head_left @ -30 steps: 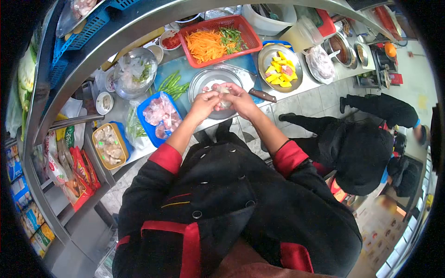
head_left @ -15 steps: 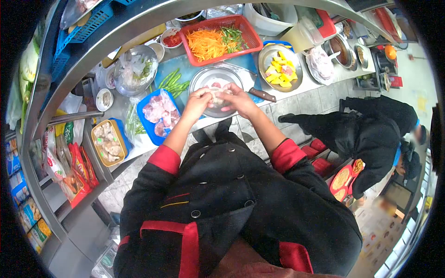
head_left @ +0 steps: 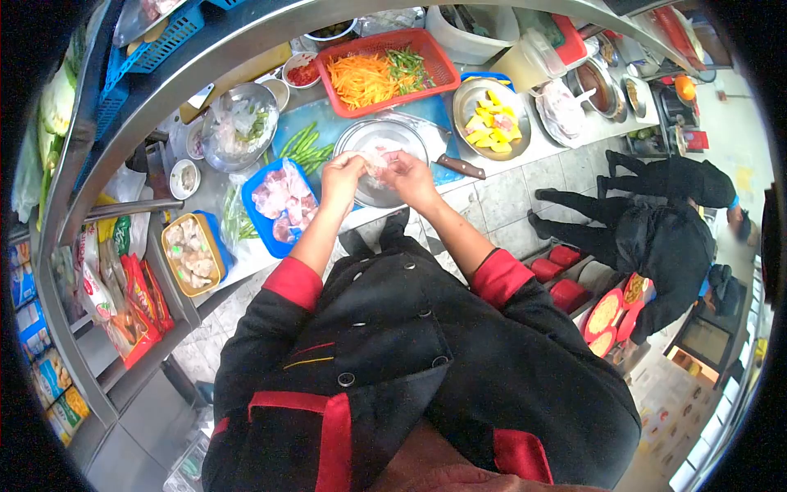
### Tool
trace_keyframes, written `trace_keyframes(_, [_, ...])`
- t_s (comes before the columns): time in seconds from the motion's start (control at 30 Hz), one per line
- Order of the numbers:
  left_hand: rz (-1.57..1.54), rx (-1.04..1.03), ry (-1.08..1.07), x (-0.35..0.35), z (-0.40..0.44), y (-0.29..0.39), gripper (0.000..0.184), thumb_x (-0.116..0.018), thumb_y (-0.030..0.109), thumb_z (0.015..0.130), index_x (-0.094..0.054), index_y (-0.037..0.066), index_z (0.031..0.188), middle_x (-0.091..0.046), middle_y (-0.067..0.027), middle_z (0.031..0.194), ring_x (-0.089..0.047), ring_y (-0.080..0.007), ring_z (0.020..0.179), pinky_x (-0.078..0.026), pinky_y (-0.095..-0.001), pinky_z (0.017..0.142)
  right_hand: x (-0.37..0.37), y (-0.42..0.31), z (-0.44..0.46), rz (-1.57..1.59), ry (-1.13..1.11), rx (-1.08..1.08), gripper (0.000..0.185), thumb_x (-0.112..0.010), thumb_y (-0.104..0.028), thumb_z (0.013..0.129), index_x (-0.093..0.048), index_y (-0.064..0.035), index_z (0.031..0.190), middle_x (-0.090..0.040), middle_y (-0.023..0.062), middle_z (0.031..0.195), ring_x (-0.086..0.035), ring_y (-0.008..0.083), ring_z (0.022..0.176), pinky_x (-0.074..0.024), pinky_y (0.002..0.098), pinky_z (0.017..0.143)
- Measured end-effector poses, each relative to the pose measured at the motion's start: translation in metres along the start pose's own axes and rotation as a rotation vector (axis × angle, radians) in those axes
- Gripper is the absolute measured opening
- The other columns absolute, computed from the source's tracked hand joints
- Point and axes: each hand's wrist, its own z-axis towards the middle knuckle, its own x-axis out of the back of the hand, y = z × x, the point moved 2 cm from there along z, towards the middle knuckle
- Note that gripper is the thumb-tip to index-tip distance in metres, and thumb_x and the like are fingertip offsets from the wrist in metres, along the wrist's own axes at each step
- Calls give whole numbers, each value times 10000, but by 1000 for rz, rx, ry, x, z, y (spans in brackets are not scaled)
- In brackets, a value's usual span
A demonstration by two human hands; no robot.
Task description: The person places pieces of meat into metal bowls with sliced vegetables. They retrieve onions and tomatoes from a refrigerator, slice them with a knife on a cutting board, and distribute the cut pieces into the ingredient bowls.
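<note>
My left hand [head_left: 343,176] and my right hand [head_left: 410,178] both pinch a pale, wet piece of raw meat [head_left: 375,166], stretched a little between the fingertips. Its exact cut is hard to make out. They hold it above a round metal bowl [head_left: 393,130], which stands on the blue cutting board [head_left: 310,116]. Right of the bowl lies a knife [head_left: 461,166], its brown handle toward the counter edge. A blue tray [head_left: 249,202] of pinkish raw meat sits left of my left wrist, and green beans [head_left: 301,148] lie between the tray and the bowl.
Behind the board stands a red basket [head_left: 387,107] of shredded carrot and sliced greens. To the right is a metal bowl [head_left: 525,131] with yellow chunks. A yellow tray [head_left: 218,264] of pale pieces stands at left. Two people [head_left: 668,246] in black bend over at right, near red containers.
My hands have drawn slightly apart and the meat between them now looks thinner and more stretched. The people at right have shifted position.
</note>
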Motion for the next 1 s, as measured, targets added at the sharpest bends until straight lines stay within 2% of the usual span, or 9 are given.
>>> trace_keyframes(0.07, [-405,206,72,-4,1,-7,168,-581,84,934,-672,15,1058,-683,-39,933,-648,-134,784,-533,-274,706,-3,13,1,508,-106,-134,337,-698,-46,863,-601,-33,1185,-679,106,1053,-675,166,898,-541,279,659])
trace_keyframes(0.2, [-367,258,31,-10,-3,-2,141,-560,115,961,-649,43,1043,-663,-21,911,-640,-131,771,-531,-265,688,-2,-13,-16,662,-59,-181,288,-681,-12,866,-597,-28,1140,-694,65,1003,-674,151,903,-540,265,666])
trace_keyframes(0.4, [-282,421,-126,-22,-11,18,175,-495,196,1001,-601,84,919,-530,29,748,-485,-73,602,-376,-221,483,8,-5,-11,569,-271,-141,380,-673,-37,866,-572,-53,1232,-669,36,1074,-640,117,891,-523,257,672])
trace_keyframes(0.57, [-415,425,2,-16,-1,20,131,-502,180,962,-591,85,941,-491,39,727,-422,-63,570,-307,-227,452,15,3,-14,999,-351,-287,307,-636,-92,907,-600,-90,1211,-684,45,1035,-653,144,876,-519,299,704])
trace_keyframes(0.7, [-565,372,-61,2,4,29,155,-492,193,968,-561,102,863,-452,46,686,-406,-73,554,-307,-229,449,20,0,-7,708,-231,-275,321,-618,-116,919,-603,-107,1239,-684,60,1054,-654,150,892,-523,295,731])
trace_keyframes(0.77, [-596,382,-80,6,3,43,173,-481,195,970,-541,117,828,-430,47,645,-386,-75,517,-303,-234,437,30,-21,-9,91,-113,76,343,-617,-194,936,-599,-113,1269,-684,73,1043,-659,166,885,-526,292,746])
trace_keyframes(0.8, [-552,374,-85,6,3,52,173,-475,193,972,-539,117,830,-412,52,627,-368,-74,497,-298,-236,428,32,-29,-9,91,-112,80,343,-617,-194,936,-599,-113,1269,-684,73,1043,-659,166,885,-526,292,746])
trace_keyframes(0.97, [-644,379,-284,-10,6,74,202,-491,259,959,-519,129,807,-374,69,585,-333,-76,453,-269,-241,402,41,-53,-8,592,-222,-287,519,-638,-328,948,-487,-86,1381,-668,95,1085,-683,191,804,-551,328,707])
trace_keyframes(1.0, [-731,348,-422,-13,13,66,237,-524,288,952,-549,91,822,-449,34,619,-413,-77,493,-259,-233,405,44,-43,-5,818,-452,-337,528,-647,-286,948,-446,-91,1396,-654,103,1102,-683,195,815,-558,337,692])
